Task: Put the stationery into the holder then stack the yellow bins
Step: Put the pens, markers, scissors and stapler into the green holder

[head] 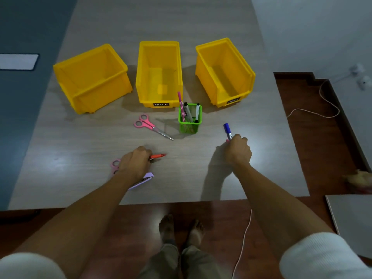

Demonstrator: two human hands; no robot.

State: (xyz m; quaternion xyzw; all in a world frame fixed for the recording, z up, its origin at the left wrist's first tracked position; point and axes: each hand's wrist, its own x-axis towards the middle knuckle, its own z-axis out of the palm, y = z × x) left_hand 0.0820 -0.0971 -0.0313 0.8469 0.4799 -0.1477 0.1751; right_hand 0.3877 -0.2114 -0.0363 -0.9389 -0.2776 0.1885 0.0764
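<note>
Three empty yellow bins stand in a row at the back of the table: left bin (91,77), middle bin (159,74), right bin (224,72). In front of them a green mesh holder (189,122) contains a pink pen and several markers. My right hand (238,150) is shut on a blue-capped marker (227,129), right of the holder. My left hand (134,162) grips a red pen (158,156) lying low over the table. Pink scissors (150,125) lie left of the holder. A second pink scissors (115,166) and a lilac stapler (142,182) are partly hidden under my left hand.
The grey table (80,141) ends just before my feet, with dark wooden floor (322,158) on the right. A white cable (314,113) runs across that floor. A pale board (354,214) sits at the lower right.
</note>
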